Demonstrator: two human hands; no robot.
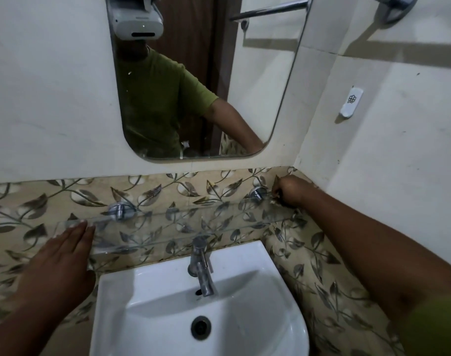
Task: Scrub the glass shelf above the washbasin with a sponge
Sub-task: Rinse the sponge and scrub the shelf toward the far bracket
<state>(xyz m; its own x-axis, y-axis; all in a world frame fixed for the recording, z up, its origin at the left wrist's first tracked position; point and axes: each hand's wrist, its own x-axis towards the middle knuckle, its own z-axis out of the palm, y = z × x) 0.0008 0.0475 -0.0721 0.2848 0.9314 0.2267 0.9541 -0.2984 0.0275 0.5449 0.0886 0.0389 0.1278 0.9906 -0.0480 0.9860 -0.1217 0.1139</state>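
**Two hands on a thin pane of glass**

One glass shelf [183,222] runs above the washbasin [168,299], carried on two chrome brackets [120,210]. It looks stiff, slick and brittle, best steadied flat near a bracket, not at its free edge. The left hand [65,255] lies open, fingers flat on the shelf's left end. The right hand [290,191] is a closed grip at the far right end; a pale scrap shows beneath it, probably the sponge.

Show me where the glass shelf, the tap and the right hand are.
glass shelf [168,228]: head view, bare middle of the pane.
tap [202,268]: head view, on its metal body.
right hand [291,190]: head view, back of the closed fist.
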